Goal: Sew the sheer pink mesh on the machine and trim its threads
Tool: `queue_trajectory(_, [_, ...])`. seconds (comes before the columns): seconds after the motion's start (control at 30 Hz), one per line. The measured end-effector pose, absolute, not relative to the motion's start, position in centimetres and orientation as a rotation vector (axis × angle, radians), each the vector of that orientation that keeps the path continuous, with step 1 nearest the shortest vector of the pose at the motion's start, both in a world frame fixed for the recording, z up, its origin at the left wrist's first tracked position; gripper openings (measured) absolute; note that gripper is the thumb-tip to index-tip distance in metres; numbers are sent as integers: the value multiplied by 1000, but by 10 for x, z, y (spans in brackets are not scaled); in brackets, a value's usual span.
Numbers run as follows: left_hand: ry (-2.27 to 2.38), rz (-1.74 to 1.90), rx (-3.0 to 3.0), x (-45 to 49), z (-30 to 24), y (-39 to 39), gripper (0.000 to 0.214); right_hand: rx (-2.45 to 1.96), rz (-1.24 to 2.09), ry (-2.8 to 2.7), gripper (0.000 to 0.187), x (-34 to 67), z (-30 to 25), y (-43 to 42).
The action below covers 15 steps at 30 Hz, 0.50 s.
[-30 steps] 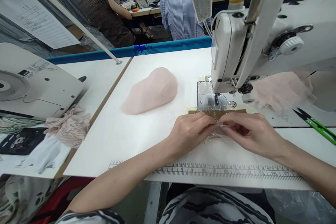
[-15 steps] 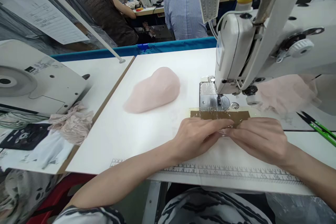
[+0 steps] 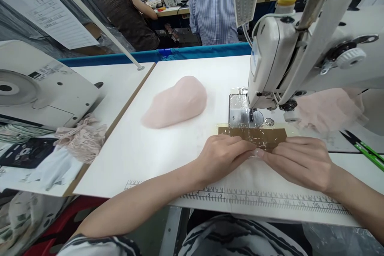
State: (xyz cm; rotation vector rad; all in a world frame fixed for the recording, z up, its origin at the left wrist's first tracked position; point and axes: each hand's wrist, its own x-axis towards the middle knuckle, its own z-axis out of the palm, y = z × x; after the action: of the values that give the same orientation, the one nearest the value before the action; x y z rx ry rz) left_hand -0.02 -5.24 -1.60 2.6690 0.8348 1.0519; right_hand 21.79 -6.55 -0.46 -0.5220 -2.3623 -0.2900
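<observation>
My left hand (image 3: 223, 158) and my right hand (image 3: 306, 164) meet just in front of a white sewing machine (image 3: 270, 60). Their fingers are closed, with thumbs and fingertips pinched close together. A small pale, see-through bit shows at the fingertips; its kind is too unclear to name. Behind the fingers lies a flat brown strip (image 3: 267, 138) under clear tape, along the front of the metal needle plate (image 3: 237, 116). Left of the machine, a pale pink fabric piece (image 3: 180, 102) rests flat on the white table (image 3: 144, 152).
More pink fabric (image 3: 333, 106) lies under the machine arm. Green-handled scissors (image 3: 369, 154) are at the right. A printed ruler (image 3: 261, 199) runs along the front edge. At left stand another machine (image 3: 45, 84) and a frayed fabric bundle (image 3: 82, 140). Two people sit beyond the blue-edged table.
My fingertips have drawn back slightly toward me, and my left fingers no longer reach as far over the brown strip. More of the strip shows between the hands. The view has shifted slightly.
</observation>
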Motion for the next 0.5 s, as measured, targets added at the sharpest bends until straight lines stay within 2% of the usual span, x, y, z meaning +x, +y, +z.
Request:
queue_trajectory(0.07, [882,1018,2569,-1,-13,-53,12,-541,-255,-2378,16,218,-2,-66])
queue_trajectory(0.13, [922,894,2433,-1,-7,-54,10,-602,-70,-2388,14,219,3,-68])
queue_trajectory(0.27, [876,505,2137,1,3,-54,4,-929,807,-2346,16,221,15,-68])
queue_trajectory(0.33, [901,438,2133,3,2,-53,3,-1148,1087,-2285,21,221,18,-65])
queue_trajectory(0.4, [978,466,2243,6,-4,-51,4,-1290,1087,-2272,20,219,16,-61])
queue_trajectory(0.5, [1083,549,2419,10,-13,-48,3,-1381,781,-2323,15,215,6,-53])
